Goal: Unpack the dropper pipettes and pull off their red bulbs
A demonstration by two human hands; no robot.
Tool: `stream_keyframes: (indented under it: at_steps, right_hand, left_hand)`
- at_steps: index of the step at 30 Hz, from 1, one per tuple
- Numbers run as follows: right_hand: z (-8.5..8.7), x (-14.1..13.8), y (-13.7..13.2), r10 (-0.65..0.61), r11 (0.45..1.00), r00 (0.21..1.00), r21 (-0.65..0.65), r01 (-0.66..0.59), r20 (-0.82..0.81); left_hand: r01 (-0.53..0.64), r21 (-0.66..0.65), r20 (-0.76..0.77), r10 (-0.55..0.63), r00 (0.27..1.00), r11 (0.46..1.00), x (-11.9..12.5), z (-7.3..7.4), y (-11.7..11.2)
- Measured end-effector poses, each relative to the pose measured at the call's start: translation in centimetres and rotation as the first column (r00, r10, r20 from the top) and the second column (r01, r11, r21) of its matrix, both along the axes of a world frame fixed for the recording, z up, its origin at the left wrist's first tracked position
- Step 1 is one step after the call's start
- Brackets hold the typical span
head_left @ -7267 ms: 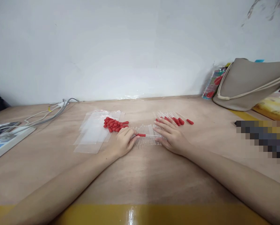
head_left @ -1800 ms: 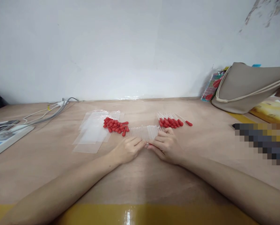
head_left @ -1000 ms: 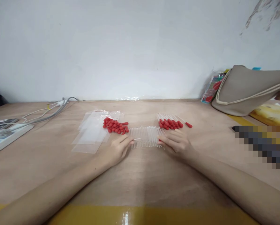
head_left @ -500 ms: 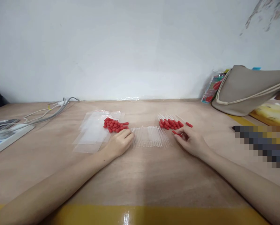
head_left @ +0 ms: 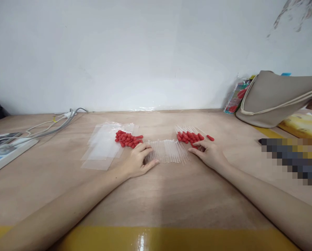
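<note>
My left hand (head_left: 139,161) rests at the left end of a row of thin clear plastic tubes (head_left: 166,151), thumb and fingers parted around that end. Just behind its knuckles lies a pile of red bulb-shaped pieces (head_left: 128,140), partly on flat clear plastic bags (head_left: 100,148). My right hand (head_left: 210,154) is at the tubes' right end, thumb and forefinger apart beside a partly hidden red piece (head_left: 194,146). Beyond its fingers lie several red-tipped pieces (head_left: 188,137) with thin pale sticks pointing away. One more red-tipped piece (head_left: 210,138) lies apart at their right.
A white power strip (head_left: 12,155) with grey cables (head_left: 63,125) lies at the left. On the right stand a grey-beige bag (head_left: 281,101) and a colourful plastic package (head_left: 235,97) against the wall. Yellow tape (head_left: 114,238) runs along the wooden table's front edge.
My left thumb has come out from under the hand and spread to the right along the tubes. My right hand has shifted slightly left, covering more of the nearest red piece.
</note>
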State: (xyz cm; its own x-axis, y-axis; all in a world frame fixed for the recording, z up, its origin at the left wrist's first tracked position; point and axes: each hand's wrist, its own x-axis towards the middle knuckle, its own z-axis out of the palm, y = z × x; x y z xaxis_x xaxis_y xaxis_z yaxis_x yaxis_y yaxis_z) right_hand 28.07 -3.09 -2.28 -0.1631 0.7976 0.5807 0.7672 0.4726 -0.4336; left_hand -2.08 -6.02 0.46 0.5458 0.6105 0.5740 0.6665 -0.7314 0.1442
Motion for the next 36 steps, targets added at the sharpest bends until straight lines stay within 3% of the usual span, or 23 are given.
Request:
stream_keyframes:
  at_steps: [3, 7, 12, 16, 26, 30, 33, 36]
  right_hand:
    - [0.3, -0.1, -0.3, 0.003, 0.999, 1.000, 0.050, -0.004, 0.009]
    - [0.5, 0.1, -0.7, 0.050, 0.992, 0.998, 0.117, -0.055, 0.044]
    - [0.0, 0.5, -0.4, 0.055, 0.993, 0.998, 0.104, -0.056, 0.013]
    - [-0.1, 0.7, -0.2, 0.047, 0.995, 0.999, 0.083, -0.048, 0.021]
    - [0.1, 0.4, -0.5, 0.033, 0.999, 0.999, 0.017, -0.034, 0.017]
    - [0.1, 0.5, -0.4, 0.025, 1.000, 1.000, -0.016, -0.024, 0.017]
    - [0.4, 0.3, -0.5, 0.024, 0.999, 1.000, 0.049, -0.024, -0.006]
    - [1.4, -0.6, -1.1, 0.041, 0.995, 0.999, 0.094, -0.037, -0.033]
  left_hand:
    - [-0.022, 0.035, -0.031, 0.023, 0.999, 0.999, 1.1, 0.5, 0.4]
    - [-0.122, 0.001, -0.117, 0.121, 0.986, 0.993, 4.8, 1.5, 2.4]
    - [-0.234, -0.120, -0.183, 0.210, 0.960, 0.965, 9.6, 2.6, 5.7]
    - [-0.224, -0.274, -0.136, 0.193, 0.972, 0.935, 11.2, 2.9, 7.0]
    - [-0.295, -0.330, 0.043, 0.326, 0.944, 0.897, 10.4, 2.5, 7.5]
    - [-0.343, -0.321, 0.129, 0.399, 0.908, 0.883, 9.3, 3.0, 6.5]
    - [-0.319, -0.218, 0.200, 0.362, 0.911, 0.922, 7.6, 3.2, 4.5]
    - [-0.266, -0.026, 0.160, 0.267, 0.951, 0.964, 5.6, 3.0, 1.8]
